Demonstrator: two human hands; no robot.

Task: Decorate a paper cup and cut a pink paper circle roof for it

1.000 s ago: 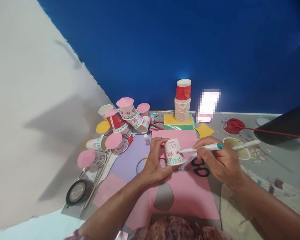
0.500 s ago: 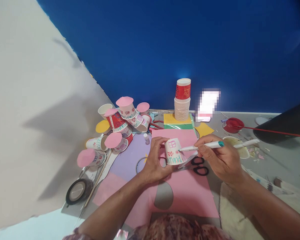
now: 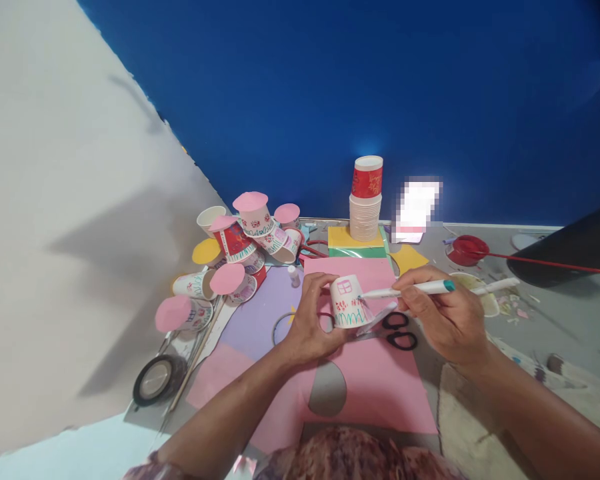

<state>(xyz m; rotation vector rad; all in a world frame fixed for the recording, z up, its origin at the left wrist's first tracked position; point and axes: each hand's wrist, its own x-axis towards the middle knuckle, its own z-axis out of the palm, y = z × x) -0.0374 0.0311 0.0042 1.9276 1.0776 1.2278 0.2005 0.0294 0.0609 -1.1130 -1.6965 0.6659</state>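
My left hand (image 3: 314,327) grips a white paper cup (image 3: 347,303), held upside down over the pink paper (image 3: 380,387). A purple window, red flowers and green strokes along the wide rim are drawn on its side. In my right hand (image 3: 443,317) is a white marker with a green end (image 3: 415,289), its tip touching or very close to the right side of the cup. Black-handled scissors (image 3: 401,340) lie on the pink paper just beyond the cup, their blades partly hidden.
At the left stand several decorated cups with pink paper discs (image 3: 227,279), beside a roll of black tape (image 3: 153,380). A tall cup stack (image 3: 365,217) rises at the back. Rightward are a red container (image 3: 467,250), paper scraps and a cloth (image 3: 473,413).
The marker and my right hand have shifted slightly to the right. The cup is turned a little in my left hand, which stays in place.
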